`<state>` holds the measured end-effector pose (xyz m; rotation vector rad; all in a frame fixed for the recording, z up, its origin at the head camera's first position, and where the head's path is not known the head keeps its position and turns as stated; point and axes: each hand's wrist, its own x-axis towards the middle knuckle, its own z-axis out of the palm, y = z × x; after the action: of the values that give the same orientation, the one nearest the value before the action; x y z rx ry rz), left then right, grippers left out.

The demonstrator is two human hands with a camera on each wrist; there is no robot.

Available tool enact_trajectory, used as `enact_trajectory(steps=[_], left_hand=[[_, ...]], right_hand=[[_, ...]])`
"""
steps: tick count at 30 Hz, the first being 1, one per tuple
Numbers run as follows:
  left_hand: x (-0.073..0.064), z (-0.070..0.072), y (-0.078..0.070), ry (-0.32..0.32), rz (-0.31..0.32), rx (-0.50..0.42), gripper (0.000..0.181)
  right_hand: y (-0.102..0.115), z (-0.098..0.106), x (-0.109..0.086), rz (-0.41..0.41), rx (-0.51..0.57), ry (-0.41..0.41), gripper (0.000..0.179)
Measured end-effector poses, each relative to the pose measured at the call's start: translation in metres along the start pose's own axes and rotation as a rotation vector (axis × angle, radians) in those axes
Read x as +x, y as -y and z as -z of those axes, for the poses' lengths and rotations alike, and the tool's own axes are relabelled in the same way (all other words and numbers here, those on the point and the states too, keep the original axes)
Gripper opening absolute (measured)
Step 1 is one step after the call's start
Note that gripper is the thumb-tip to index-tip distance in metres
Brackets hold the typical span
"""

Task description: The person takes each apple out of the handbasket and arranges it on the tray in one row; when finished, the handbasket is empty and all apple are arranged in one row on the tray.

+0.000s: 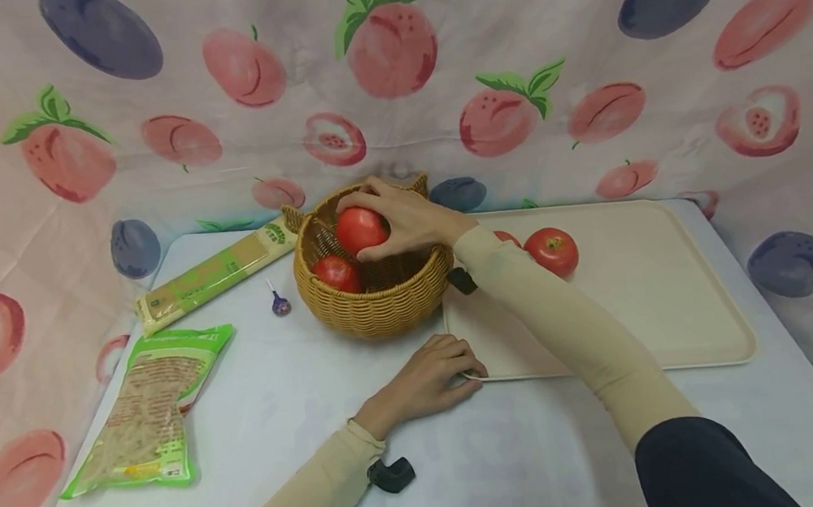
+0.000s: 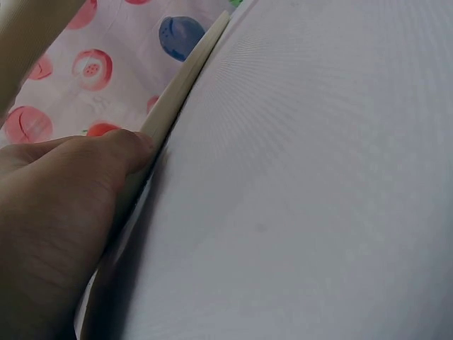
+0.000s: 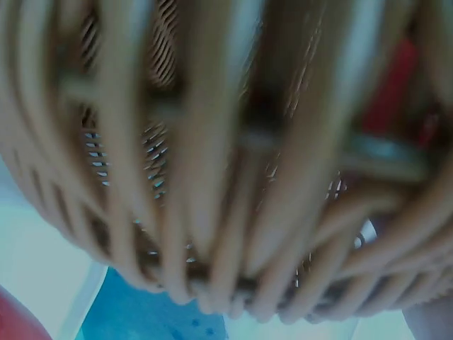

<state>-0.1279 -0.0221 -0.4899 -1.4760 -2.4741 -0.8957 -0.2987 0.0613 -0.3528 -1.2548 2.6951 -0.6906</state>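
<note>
Your right hand (image 1: 409, 216) grips a red fruit (image 1: 360, 230) within the basket (image 1: 375, 313); your left hand (image 1: 426, 378), in front of the basket, pinches the tray (image 1: 663, 286) by its edge, apparently steadying it.

Basket wall (image 1: 376, 318) bars the sides, not the top.

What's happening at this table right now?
A person's right hand holds a red fruit at the mouth of a wicker basket, with another red fruit inside. The left hand grips the near left corner of a tray, where two more red fruits sit, one partly hidden behind the right sleeve. A lollipop, a long packet and a green-edged bag lie left of the basket.
</note>
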Motion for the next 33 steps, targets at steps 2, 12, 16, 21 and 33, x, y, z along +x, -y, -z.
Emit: enact_trajectory(steps=[2,12,16,21,33], left_hand=[[0.0,0.0,0.0,0.005,0.007,0.003,0.009],[0.0,0.002,-0.002,0.023,0.014,0.009,0.011],[0.0,0.003,-0.002,0.026,0.01,0.014,0.011],[0.0,0.003,-0.002,0.023,0.01,0.007,0.011],[-0.001,0.001,-0.002,0.013,0.008,0.008,0.01]], right_hand=[[-0.001,0.0,-0.001,0.014,-0.002,-0.027,0.069],[0.0,0.001,-0.011,0.011,0.026,-0.07,0.07],[-0.001,0.001,-0.015,-0.018,0.082,-0.092,0.076],[-0.002,0.001,-0.019,-0.011,0.179,-0.135,0.081],[-0.008,-0.002,-0.034,0.036,0.3,-0.327,0.07]])
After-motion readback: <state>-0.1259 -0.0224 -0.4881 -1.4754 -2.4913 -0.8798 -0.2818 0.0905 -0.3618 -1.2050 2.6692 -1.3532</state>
